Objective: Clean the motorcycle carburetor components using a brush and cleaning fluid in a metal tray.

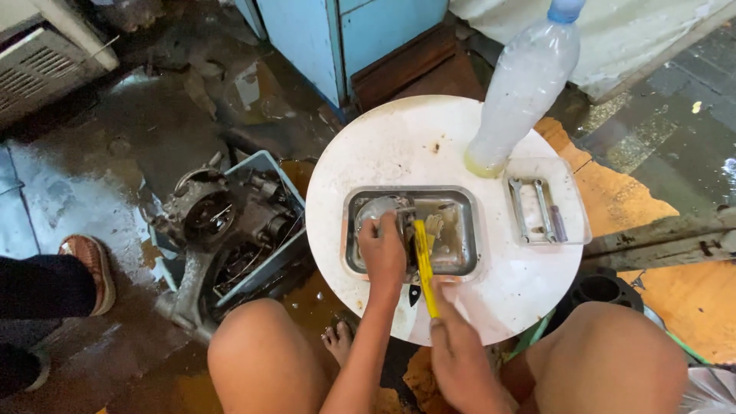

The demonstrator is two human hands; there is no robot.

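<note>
two hands are at work over the round white table (399, 146) in the middle of the frame. my left hand (382, 249) is curled shut around a small metal part (383, 207) inside the rectangular metal tray (468, 230), pinning it against the tray floor at the tray's left end. my right hand (460, 353), lower centre of the frame, is closed around the handle of a yellow brush (423, 264) whose pale bristled end reaches up into the tray just right of the left hand. the part sits under and just above my left fingers, with the brush head just beside it; whether the bristles touch it i cannot tell. to do this well, i judge the left grip should stay firm and low so the part does not skid in the tray, while the brush works in short strokes kept inside the tray walls so grime stays contained. turning the part a little between strokes would likely expose hidden faces. upper right of the table stands a cloudy plastic bottle (521, 84) with a blue cap, near enough to the tray that a wide elbow swing could tip it. right of the tray lies a clear lid (571, 199) holding wrenches (533, 211). at left of the frame, on the wet floor, a grey crate (264, 165) holds a greasy engine casing (211, 218).
</note>
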